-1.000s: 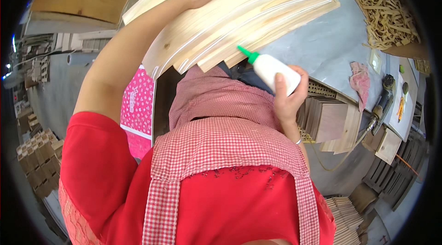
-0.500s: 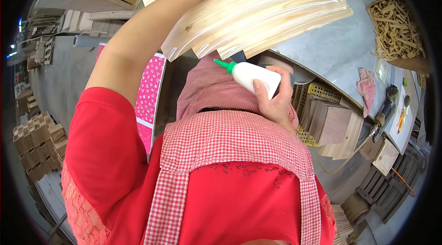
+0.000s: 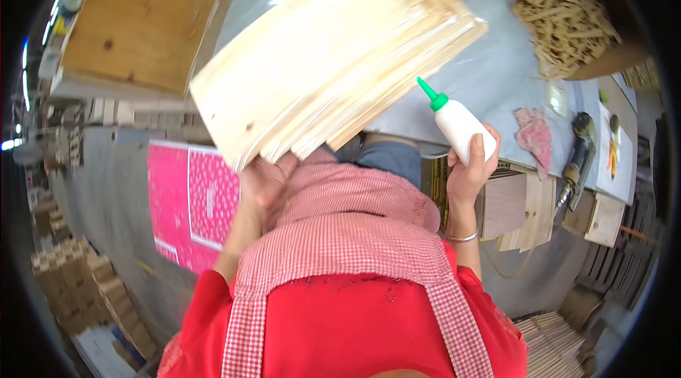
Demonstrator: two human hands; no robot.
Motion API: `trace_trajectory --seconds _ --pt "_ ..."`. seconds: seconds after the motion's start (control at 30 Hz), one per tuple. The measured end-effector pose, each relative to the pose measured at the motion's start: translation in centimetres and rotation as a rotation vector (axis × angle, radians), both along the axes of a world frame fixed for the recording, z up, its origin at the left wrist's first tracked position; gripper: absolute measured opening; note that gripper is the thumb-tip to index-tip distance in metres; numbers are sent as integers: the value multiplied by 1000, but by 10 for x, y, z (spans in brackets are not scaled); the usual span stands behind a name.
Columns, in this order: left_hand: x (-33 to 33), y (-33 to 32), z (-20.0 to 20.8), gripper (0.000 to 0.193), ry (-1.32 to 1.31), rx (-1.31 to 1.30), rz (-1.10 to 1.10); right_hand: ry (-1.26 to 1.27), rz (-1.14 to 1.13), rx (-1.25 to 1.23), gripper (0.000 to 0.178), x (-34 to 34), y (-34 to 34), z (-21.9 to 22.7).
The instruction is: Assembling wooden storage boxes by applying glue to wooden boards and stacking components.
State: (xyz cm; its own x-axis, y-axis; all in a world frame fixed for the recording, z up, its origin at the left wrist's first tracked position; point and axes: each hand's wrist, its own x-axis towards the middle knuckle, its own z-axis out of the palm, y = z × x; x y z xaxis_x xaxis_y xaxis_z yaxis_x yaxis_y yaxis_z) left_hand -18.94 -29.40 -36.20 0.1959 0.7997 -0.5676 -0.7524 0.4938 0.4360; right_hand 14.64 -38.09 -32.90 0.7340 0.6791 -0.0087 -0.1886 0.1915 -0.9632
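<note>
A fanned stack of thin, pale wooden boards point(image 3: 312, 58) lies on the table, its near corner reaching past the table edge. White glue lines run along the stepped edges of the boards. My left hand point(image 3: 264, 183) is at that near corner, touching the edge; its fingers are blurred and partly hidden by the boards. To the right of the stack, my right hand point(image 3: 474, 168) is closed around a white glue bottle point(image 3: 460, 128) with a green nozzle. The bottle is tilted with its nozzle up and to the left, apart from the boards.
The grey table point(image 3: 489, 90) holds a pink rag point(image 3: 533, 138), a black-handled power tool point(image 3: 580, 144) and a box of wood strips point(image 3: 567, 19). A wooden box point(image 3: 138, 19) stands at the far left. Cut boards point(image 3: 505, 202) sit below the table's right side.
My left hand has come back from the top of the boards to their near corner. My right hand has raised the glue bottle and turned its nozzle upward. The view has shifted too.
</note>
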Motion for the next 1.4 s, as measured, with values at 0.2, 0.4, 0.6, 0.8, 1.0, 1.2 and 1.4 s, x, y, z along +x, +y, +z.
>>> trace_trajectory --seconds 0.2,0.4,0.6,0.8,1.0,1.2,1.4 --pt "44 -6 -9 79 -380 -79 -209 -114 -272 -28 40 67 20 -4" --pt "47 -2 13 77 -289 -75 -195 -155 -429 -177 47 132 57 -7" --pt "40 7 30 72 -254 -45 -225 -268 -484 -161 46 159 98 -8" --pt "39 8 33 71 -255 -65 -225 -491 -534 -312 54 191 119 -31" --pt "33 7 25 69 -249 7 -273 -701 -570 -329 50 180 115 -14" --pt "34 9 28 71 -329 5 -280 -617 -352 -313 42 135 80 1" --pt "38 9 32 74 -372 -31 -230 -621 -135 -279 34 63 47 20"
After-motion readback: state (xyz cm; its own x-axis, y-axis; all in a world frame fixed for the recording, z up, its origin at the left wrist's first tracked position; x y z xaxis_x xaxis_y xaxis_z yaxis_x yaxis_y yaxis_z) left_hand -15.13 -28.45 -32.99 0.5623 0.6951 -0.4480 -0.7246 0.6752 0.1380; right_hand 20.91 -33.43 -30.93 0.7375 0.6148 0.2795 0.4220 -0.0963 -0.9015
